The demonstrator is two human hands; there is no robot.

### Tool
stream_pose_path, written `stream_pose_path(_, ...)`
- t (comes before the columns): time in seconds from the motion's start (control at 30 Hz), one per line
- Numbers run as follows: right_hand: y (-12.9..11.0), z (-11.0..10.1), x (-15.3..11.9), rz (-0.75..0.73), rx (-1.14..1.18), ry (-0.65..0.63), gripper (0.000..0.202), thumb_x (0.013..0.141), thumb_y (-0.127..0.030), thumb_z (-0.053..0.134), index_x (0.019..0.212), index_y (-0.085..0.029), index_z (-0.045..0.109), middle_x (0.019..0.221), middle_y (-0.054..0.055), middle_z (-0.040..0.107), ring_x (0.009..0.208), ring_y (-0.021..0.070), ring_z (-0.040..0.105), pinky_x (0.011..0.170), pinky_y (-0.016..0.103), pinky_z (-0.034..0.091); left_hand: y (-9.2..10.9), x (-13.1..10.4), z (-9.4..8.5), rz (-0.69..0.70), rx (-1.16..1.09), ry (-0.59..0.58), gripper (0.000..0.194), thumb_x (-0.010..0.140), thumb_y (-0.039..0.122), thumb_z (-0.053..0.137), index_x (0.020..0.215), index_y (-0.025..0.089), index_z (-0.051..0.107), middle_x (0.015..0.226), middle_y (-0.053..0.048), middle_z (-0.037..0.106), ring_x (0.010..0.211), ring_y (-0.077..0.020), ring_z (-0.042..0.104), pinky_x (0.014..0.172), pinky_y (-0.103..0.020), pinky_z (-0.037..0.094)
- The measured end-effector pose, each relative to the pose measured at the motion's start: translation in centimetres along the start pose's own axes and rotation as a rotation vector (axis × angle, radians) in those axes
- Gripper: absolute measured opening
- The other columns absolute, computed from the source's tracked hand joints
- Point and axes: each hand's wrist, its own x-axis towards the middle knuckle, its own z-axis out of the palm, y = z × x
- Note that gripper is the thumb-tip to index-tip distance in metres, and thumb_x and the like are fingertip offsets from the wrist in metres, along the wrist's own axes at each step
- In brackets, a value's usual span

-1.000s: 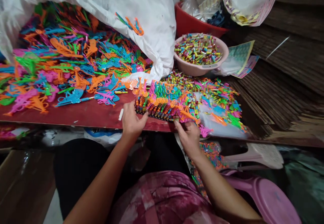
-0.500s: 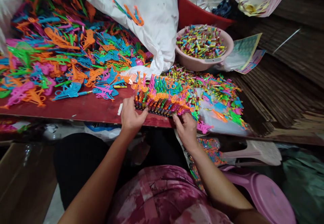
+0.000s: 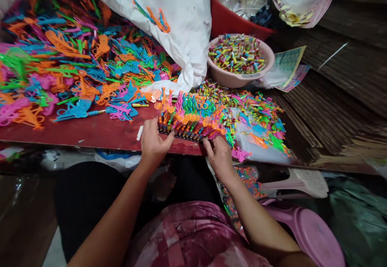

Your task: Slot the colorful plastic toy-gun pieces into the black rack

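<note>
My left hand (image 3: 154,142) is closed on the left end of a dark rack (image 3: 181,137), its thumb along the front edge. At the other end, my right hand (image 3: 220,154) grips the rack's right front corner, fingers partly hidden behind it. Close-packed rows of small plastic toys (image 3: 193,119) stand in the rack, in orange, pink, green and blue. Small filled tubes seem to form their lower ends. The rack rests on the red tabletop (image 3: 99,129) near its front edge.
A large heap of loose plastic toys (image 3: 81,69) spills from a white sack (image 3: 190,29) on the left. Behind the rack stands a pink basin (image 3: 232,81) of small tubes. More tubes and toys (image 3: 269,118) lie at right, beside stacked cardboard (image 3: 326,110).
The view has shifted slightly, so everything sits a little further left. Both hands keep the same hold on the rack, with no clear movement of it on the table.
</note>
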Motion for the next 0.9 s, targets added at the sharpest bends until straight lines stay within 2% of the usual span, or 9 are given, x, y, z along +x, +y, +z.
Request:
stream_pose_path(0.13, -0.2, -0.2, 0.6, 0.005, -0.139, -0.107, 0.021, 0.098, -0.031, 0.048, 0.084, -0.019, 0.058, 0.075, 0.005, 0.063, 0.064, 0.0178, 0.055, 0.061, 0.028, 0.035, -0.1, 0.1, 0.0, 0.003, -0.005, -0.015, 0.036, 0.076, 0.039, 0.067, 0.102, 0.018, 0.055, 0.095, -0.006, 0.053, 0.097, -0.0259, 0.054, 0.085, -0.038, 0.047)
stream_pose_path(0.33, -0.8, -0.7, 1.7, 0.005, -0.160, -0.257, 0.019, 0.098, -0.025, 0.044, 0.107, -0.017, 0.059, 0.095, 0.011, 0.070, 0.086, 0.0238, 0.066, 0.069, 0.030, 0.042, -0.3, 0.0, -0.1, 0.015, 0.010, -0.023, 0.030, 0.077, 0.039, 0.066, 0.097, 0.019, 0.054, 0.092, -0.004, 0.052, 0.093, -0.0242, 0.053, 0.081, -0.036, 0.047)
stream_pose_path(0.53, -1.4, -1.0, 2.3, 0.048, -0.177, -0.369, 0.020, 0.099, -0.023, 0.042, 0.110, -0.017, 0.057, 0.100, 0.011, 0.071, 0.084, 0.0216, 0.068, 0.068, 0.030, 0.044, -0.8, 0.1, -0.2, 0.046, -0.006, -0.037, 0.031, 0.081, 0.038, 0.062, 0.103, 0.019, 0.055, 0.093, -0.005, 0.053, 0.091, -0.0248, 0.053, 0.080, -0.038, 0.047)
stream_pose_path(0.67, -2.1, -0.9, 2.6, 0.095, -0.138, -0.447, 0.020, 0.099, -0.025, 0.043, 0.108, -0.015, 0.059, 0.101, 0.011, 0.072, 0.085, 0.0218, 0.069, 0.070, 0.030, 0.047, -0.9, 0.6, -0.2, -0.005, 0.038, -0.007, 0.030, 0.080, 0.035, 0.060, 0.105, 0.020, 0.054, 0.092, -0.005, 0.052, 0.093, -0.0255, 0.053, 0.081, -0.039, 0.048)
stream_pose_path(0.77, -2.2, -0.8, 2.0, 0.087, -0.040, -0.429, 0.027, 0.095, -0.023, 0.049, 0.118, -0.013, 0.058, 0.112, 0.014, 0.071, 0.096, 0.0247, 0.068, 0.079, 0.033, 0.050, -1.0, 1.2, -0.3, -0.027, 0.118, 0.011, 0.035, 0.078, 0.034, 0.059, 0.110, 0.019, 0.055, 0.092, -0.006, 0.053, 0.094, -0.0273, 0.054, 0.085, -0.042, 0.048)
stream_pose_path(0.9, -1.4, -0.8, 0.4, 0.090, 0.100, -0.295, 0.043, 0.093, -0.021, 0.050, 0.135, -0.013, 0.053, 0.129, 0.014, 0.066, 0.111, 0.0255, 0.065, 0.093, 0.036, 0.050, -1.7, 2.0, -0.7, -0.051, 0.195, 0.021, 0.041, 0.082, 0.034, 0.054, 0.120, 0.017, 0.054, 0.101, -0.011, 0.058, 0.104, -0.0314, 0.056, 0.093, -0.047, 0.047)
